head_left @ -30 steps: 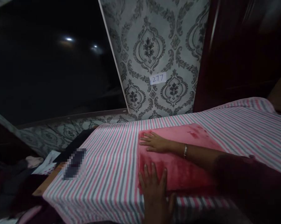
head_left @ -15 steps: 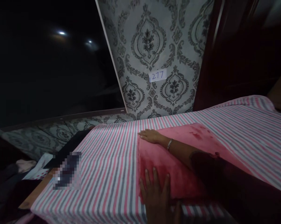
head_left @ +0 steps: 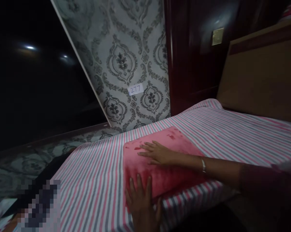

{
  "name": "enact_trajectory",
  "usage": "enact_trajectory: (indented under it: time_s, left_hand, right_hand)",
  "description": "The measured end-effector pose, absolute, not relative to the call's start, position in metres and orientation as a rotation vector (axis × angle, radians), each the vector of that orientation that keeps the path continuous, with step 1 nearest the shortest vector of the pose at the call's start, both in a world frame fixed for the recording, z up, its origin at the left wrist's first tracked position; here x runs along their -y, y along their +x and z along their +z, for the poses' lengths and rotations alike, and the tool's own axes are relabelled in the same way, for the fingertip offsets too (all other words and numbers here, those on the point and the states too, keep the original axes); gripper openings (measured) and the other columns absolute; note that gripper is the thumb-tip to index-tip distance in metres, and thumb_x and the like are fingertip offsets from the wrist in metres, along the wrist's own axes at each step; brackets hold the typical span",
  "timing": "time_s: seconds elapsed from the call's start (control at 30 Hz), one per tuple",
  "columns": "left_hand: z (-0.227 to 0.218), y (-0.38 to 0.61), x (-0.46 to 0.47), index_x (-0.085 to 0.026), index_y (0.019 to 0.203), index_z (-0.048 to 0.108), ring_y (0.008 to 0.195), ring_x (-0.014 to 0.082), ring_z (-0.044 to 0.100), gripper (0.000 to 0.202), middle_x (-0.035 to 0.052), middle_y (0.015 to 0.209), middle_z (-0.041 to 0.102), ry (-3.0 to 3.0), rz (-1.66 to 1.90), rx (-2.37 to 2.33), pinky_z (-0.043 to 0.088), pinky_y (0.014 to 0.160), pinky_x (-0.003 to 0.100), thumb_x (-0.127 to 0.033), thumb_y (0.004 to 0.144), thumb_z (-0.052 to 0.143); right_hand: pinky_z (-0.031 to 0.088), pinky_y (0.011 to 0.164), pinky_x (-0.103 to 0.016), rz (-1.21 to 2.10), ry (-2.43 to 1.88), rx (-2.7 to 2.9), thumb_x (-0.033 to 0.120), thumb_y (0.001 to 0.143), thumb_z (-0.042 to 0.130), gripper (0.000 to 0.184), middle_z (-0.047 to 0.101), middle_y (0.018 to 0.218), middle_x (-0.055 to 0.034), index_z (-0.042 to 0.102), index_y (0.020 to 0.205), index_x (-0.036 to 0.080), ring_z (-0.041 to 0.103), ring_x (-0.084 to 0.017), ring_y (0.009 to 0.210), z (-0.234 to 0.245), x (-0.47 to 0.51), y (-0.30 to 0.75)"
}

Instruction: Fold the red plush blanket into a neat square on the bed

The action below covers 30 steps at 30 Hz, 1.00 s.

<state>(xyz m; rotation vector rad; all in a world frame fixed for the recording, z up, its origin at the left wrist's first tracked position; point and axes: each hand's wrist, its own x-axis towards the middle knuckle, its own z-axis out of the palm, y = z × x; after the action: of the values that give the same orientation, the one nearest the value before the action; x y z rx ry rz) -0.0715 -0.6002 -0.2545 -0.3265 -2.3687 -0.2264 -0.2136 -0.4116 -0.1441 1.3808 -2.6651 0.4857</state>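
Observation:
A pink-red plush cloth (head_left: 184, 145), folded into a flat rectangle, lies on a striped sheet (head_left: 94, 180). My right hand (head_left: 158, 154), with a silver bangle at the wrist, rests palm down on the middle of the cloth, fingers spread. At the cloth's near left corner my left hand (head_left: 140, 196) lies flat, fingers apart and thumb toward the near edge. Neither hand grips anything. Darker smudges show in the plush around both hands.
A large dark screen (head_left: 34, 90) stands at the left against patterned wallpaper. A paper label (head_left: 135, 89) marked 277 is on the wall. A dark red door (head_left: 191, 58) and a brown board (head_left: 261, 77) stand at the right. A pixelated patch covers something at the lower left.
My right hand has moved from the cloth's far left corner in toward its middle. The left hand stays at the near left corner. The view has turned to the right.

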Motion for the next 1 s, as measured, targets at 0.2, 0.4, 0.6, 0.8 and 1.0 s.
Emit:
enact_trajectory:
  time_s: [0.2,0.4,0.6,0.8,1.0]
  left_hand:
    - [-0.211,-0.076,0.615,-0.029,0.139,0.057,0.14,0.0357,0.042,0.048,0.0096,0.147,0.055,-0.431,-0.063,2.528,0.035,0.111,0.063,-0.03,0.092,0.051]
    - [-0.117,-0.139,0.543,-0.024,0.149,0.043,0.141,0.0152,0.044,0.05,0.0065,0.152,0.049,-1.182,-0.371,2.769,0.038,0.116,0.039,-0.029,0.101,0.035]
    - [-0.125,-0.247,0.459,-0.023,0.155,0.03,0.151,0.0218,0.023,0.056,0.0085,0.162,0.029,-1.466,-0.131,2.935,0.019,0.12,0.057,-0.037,0.101,0.037]
    - [-0.156,-0.326,0.442,-0.031,0.156,0.026,0.153,0.0292,0.015,0.064,0.0068,0.166,0.019,-1.42,-0.107,2.926,0.018,0.117,0.065,-0.053,0.097,0.043]
    - [-0.167,-0.374,0.433,-0.032,0.157,0.026,0.153,0.0221,0.017,0.064,0.0006,0.166,0.023,-1.287,-0.415,3.141,0.012,0.124,0.05,-0.06,0.099,0.022]
  right_hand:
    - [0.008,0.119,-0.064,0.544,1.245,2.756,0.058,0.1,0.041,0.058,0.024,0.164,-0.006,0.036,0.154,0.038,0.011,-0.033,0.152,-0.172,0.325,-0.164]
    - [0.008,0.121,-0.061,0.648,1.185,2.662,0.052,0.098,0.05,0.058,0.031,0.162,-0.0069,0.041,0.152,0.033,0.019,-0.032,0.151,-0.186,0.326,-0.16]
    - [0.007,0.123,-0.057,0.784,1.163,2.606,0.057,0.097,0.048,0.058,0.042,0.156,-0.0041,0.043,0.151,0.037,0.023,-0.03,0.15,-0.192,0.326,-0.159]
    - [0.005,0.122,-0.059,0.896,1.139,2.66,0.059,0.098,0.043,0.058,0.023,0.165,-0.0017,0.035,0.153,0.042,0.016,-0.028,0.152,-0.192,0.321,-0.158]
    - [0.003,0.121,-0.062,1.008,1.164,2.693,0.05,0.097,0.053,0.061,0.019,0.166,0.0007,0.032,0.154,0.042,0.008,-0.031,0.153,-0.183,0.317,-0.158]
